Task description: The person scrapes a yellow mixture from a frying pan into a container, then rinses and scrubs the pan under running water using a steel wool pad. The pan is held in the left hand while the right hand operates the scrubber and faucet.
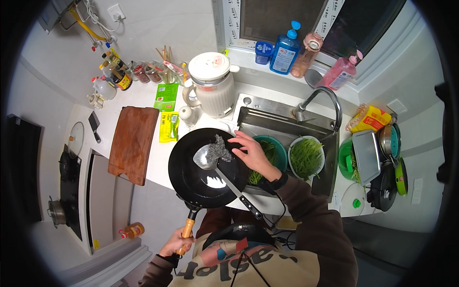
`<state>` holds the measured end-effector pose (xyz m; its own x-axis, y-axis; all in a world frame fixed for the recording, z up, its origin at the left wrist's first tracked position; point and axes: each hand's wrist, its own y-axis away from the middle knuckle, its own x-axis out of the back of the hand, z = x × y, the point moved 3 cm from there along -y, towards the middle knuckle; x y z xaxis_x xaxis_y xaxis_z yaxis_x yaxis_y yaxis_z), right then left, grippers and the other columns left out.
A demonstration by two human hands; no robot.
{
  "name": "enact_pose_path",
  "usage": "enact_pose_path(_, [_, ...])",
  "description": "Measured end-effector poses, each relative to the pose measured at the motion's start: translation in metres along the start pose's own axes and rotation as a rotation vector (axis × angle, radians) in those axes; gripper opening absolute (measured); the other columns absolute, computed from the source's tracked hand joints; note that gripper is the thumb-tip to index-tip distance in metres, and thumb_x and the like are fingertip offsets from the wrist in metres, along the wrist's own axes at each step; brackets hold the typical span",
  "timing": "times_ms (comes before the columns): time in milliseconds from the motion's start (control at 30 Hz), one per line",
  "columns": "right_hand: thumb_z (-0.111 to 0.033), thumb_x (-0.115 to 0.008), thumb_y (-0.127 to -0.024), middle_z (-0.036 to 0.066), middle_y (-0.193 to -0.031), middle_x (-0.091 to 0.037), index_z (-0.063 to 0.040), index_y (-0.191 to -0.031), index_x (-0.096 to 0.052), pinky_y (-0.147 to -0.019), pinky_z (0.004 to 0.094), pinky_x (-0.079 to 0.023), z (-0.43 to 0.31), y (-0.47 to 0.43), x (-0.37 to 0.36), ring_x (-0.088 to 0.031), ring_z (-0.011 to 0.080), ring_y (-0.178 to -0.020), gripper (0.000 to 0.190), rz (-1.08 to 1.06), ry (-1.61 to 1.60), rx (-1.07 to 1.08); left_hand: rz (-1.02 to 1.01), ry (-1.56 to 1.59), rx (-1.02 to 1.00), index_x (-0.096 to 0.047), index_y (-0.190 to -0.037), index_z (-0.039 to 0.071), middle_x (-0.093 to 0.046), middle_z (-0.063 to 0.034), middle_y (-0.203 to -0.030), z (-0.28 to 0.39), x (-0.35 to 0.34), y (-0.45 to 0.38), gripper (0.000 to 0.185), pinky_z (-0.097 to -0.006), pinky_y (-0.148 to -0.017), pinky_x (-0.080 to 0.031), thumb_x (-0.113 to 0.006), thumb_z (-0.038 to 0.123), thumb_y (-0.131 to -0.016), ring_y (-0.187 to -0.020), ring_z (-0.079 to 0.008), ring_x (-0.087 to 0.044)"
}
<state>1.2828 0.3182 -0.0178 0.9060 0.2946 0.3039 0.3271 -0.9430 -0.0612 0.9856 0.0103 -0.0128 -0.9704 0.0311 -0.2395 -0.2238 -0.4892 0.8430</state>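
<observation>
My left hand (178,243) grips the wooden handle of a black wok (190,179), which is held over the counter's front edge. Inside the wok lie a metal ladle (206,157) and a grey steel-wool scrubber (218,150); the ladle's black handle sticks out over the rim toward me. My right hand (251,152) is over the wok's right rim, fingers apart and near the scrubber, with nothing seen in its grasp. To the right, leafy greens (306,157) fill a white bowl (322,165) in the sink, beside a teal basin (281,154) that also holds greens.
A wooden cutting board (133,141) and a cleaver (94,127) lie left. Behind the wok stands a cream soymilk maker (214,93). The faucet (331,94) arches over the steel sink (247,116). Pots and a glass lid (346,201) crowd the right counter. An oil bottle (134,230) stands low at left.
</observation>
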Motion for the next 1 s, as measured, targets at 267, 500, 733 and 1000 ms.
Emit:
enact_pose_path(267, [-0.017,-0.075,-0.085,0.014,-0.126,-0.063,-0.002,-0.089,-0.063,-0.08,0.0373,-0.056,0.051,0.048,0.044,-0.065,0.0289,-0.104,0.019,0.049,0.177,-0.105,0.005,0.018,0.003,-0.047,-0.088,0.008,-0.048,-0.0015,-0.062,-0.01,0.002,-0.005,0.026,-0.0287,-0.04,-0.038,-0.068,-0.006,-0.081,-0.041,-0.0132,-0.048])
enact_pose_path(500, [-0.015,-0.076,-0.083,0.014,-0.11,-0.067,-0.003,-0.088,-0.063,-0.078,0.0421,-0.053,0.114,0.106,0.059,-0.065,0.0315,-0.102,0.019,0.072,0.309,-0.253,0.013,0.001,0.018,-0.048,-0.089,0.008,-0.049,-0.0018,-0.063,-0.012,0.007,-0.007,0.027,-0.0288,-0.039,-0.038,-0.07,-0.004,-0.081,-0.041,-0.0138,-0.049])
enact_pose_path(733, [-0.02,-0.071,-0.084,0.021,-0.076,-0.06,0.005,-0.075,-0.061,-0.061,0.0484,-0.045,0.275,0.152,0.077,-0.06,0.0339,-0.068,0.029,-0.237,0.609,-0.879,0.049,-0.028,0.081,-0.048,-0.089,0.008,-0.051,-0.0028,-0.06,-0.007,0.01,-0.01,0.028,-0.0284,-0.038,-0.038,-0.074,0.0,-0.083,-0.04,-0.0137,-0.048])
enact_pose_path(1000, [-0.014,-0.065,-0.093,0.024,-0.095,-0.065,0.005,-0.097,-0.064,-0.058,0.0487,-0.048,0.368,0.175,0.062,-0.063,0.0343,-0.069,0.02,0.145,0.012,-1.299,0.068,-0.057,0.028,-0.047,-0.084,0.007,-0.046,-0.001,-0.053,-0.004,0.003,-0.005,0.028,-0.0263,-0.037,-0.034,-0.074,0.001,-0.084,-0.039,-0.0101,-0.044])
